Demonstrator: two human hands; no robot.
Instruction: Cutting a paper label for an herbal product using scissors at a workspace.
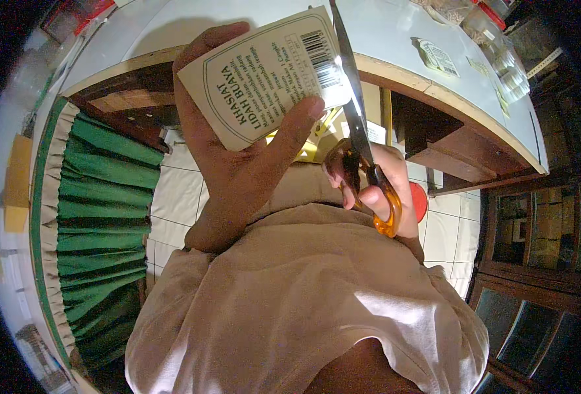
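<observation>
Pinched between the thumb and fingers of my left hand (241, 162) is a printed paper label (251, 88) with a border, text and a barcode. One corner of the label, towards my right hand, looks rounded; the near left corners are square. My right hand (379, 182) has its thumb and fingers through the amber plastic handles of a pair of scissors (352, 88). The blades point away from me and lie along the label's right edge, beside the barcode. Whether they touch the paper cannot be told. Both hands are above my lap, at the table's near edge.
The white table (379, 29) curves around in front, with a rounded cut label (437, 56) and clear containers (512, 74) at its right. Below it are a yellow container (312, 147) holding paper pieces and a red round object (418, 202). A green curtain (108, 221) hangs at the left.
</observation>
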